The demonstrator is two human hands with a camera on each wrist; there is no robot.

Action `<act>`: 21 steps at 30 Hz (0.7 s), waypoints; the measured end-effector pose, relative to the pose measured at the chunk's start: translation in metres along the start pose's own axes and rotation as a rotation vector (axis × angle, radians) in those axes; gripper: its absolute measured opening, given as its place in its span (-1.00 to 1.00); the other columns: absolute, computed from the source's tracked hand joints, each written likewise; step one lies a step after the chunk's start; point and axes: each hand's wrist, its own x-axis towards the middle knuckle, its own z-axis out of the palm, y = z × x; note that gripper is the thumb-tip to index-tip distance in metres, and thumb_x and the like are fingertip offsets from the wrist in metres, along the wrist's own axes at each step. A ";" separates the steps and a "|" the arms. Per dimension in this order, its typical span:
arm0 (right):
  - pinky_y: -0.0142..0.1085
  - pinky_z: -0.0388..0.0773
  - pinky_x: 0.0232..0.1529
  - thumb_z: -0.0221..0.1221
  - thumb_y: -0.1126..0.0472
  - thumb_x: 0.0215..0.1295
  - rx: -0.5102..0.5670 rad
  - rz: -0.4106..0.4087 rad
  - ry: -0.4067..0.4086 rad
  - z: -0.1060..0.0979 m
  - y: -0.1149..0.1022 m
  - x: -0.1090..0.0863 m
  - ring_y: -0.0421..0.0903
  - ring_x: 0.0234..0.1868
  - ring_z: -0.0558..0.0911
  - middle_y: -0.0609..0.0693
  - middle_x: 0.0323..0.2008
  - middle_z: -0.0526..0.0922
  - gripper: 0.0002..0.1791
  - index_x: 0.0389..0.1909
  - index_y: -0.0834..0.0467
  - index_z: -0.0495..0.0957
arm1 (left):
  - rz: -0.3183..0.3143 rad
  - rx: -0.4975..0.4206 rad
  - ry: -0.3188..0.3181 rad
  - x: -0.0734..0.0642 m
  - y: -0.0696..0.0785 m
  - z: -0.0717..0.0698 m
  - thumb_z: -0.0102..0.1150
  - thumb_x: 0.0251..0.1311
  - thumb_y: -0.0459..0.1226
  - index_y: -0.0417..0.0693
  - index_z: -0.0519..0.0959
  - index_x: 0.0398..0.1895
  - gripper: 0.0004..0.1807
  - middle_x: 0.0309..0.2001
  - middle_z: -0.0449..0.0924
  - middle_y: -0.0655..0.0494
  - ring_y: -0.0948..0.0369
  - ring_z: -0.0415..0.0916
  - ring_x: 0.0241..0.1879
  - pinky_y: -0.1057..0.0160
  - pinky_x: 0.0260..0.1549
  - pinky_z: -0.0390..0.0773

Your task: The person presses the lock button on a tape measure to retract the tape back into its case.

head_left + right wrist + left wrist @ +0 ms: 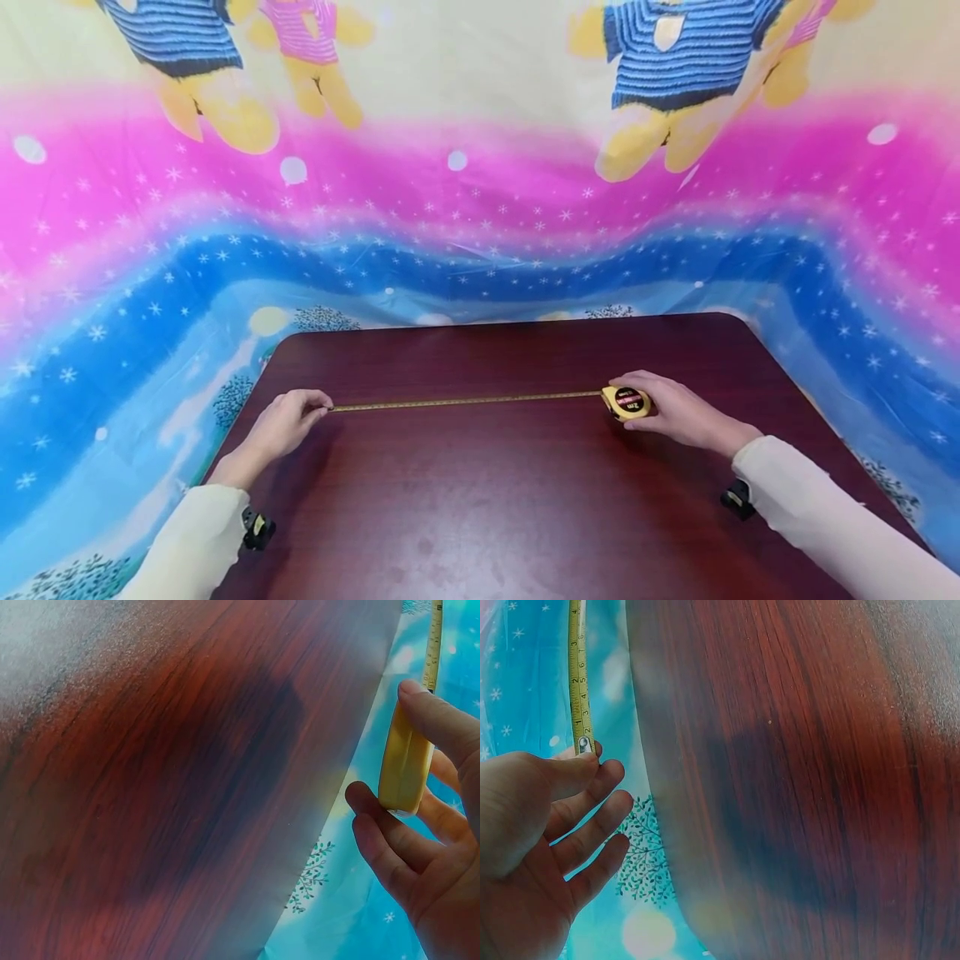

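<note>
A yellow tape measure with a black and red label reading 2m is in my right hand, gripped between thumb and fingers. Its thin yellow blade runs out to the left, stretched straight above the table. At the far end my left hand pinches the metal tip between thumb and index finger; the other fingers are loosely bent. In the right wrist view the case appears edge-on, the thumb lying along its side and the blade coming out at the top.
Beneath both hands lies a dark red-brown wooden table with rounded corners. A printed cloth in pink, blue and cream hangs behind it and along both sides. Small black devices are strapped at both wrists, below the pale sleeves.
</note>
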 end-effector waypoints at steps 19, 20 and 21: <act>0.07 0.54 0.20 0.46 0.18 0.16 0.030 -0.006 0.014 0.008 -0.004 0.008 0.05 0.22 0.56 0.05 0.23 0.58 -0.30 0.35 0.08 0.47 | -0.009 -0.032 -0.008 -0.001 0.008 0.007 0.18 0.37 -0.39 -0.09 0.72 -0.15 -0.86 -0.18 0.76 0.00 0.11 0.67 -0.23 0.02 -0.24 0.64; 0.07 0.54 0.21 0.46 0.18 0.16 0.030 -0.007 0.013 0.008 -0.004 0.008 0.06 0.23 0.55 0.06 0.23 0.57 -0.30 0.35 0.09 0.46 | -0.014 -0.030 -0.006 0.000 0.008 0.007 0.18 0.37 -0.39 -0.09 0.72 -0.15 -0.86 -0.18 0.76 0.01 0.12 0.67 -0.23 0.02 -0.24 0.64; 0.07 0.54 0.21 0.45 0.18 0.17 0.034 -0.007 0.011 0.008 -0.004 0.009 0.07 0.23 0.55 0.07 0.24 0.57 -0.30 0.35 0.10 0.46 | -0.018 -0.028 -0.003 0.000 0.009 0.007 0.19 0.37 -0.39 -0.09 0.72 -0.15 -0.86 -0.18 0.76 0.01 0.12 0.67 -0.23 0.03 -0.24 0.64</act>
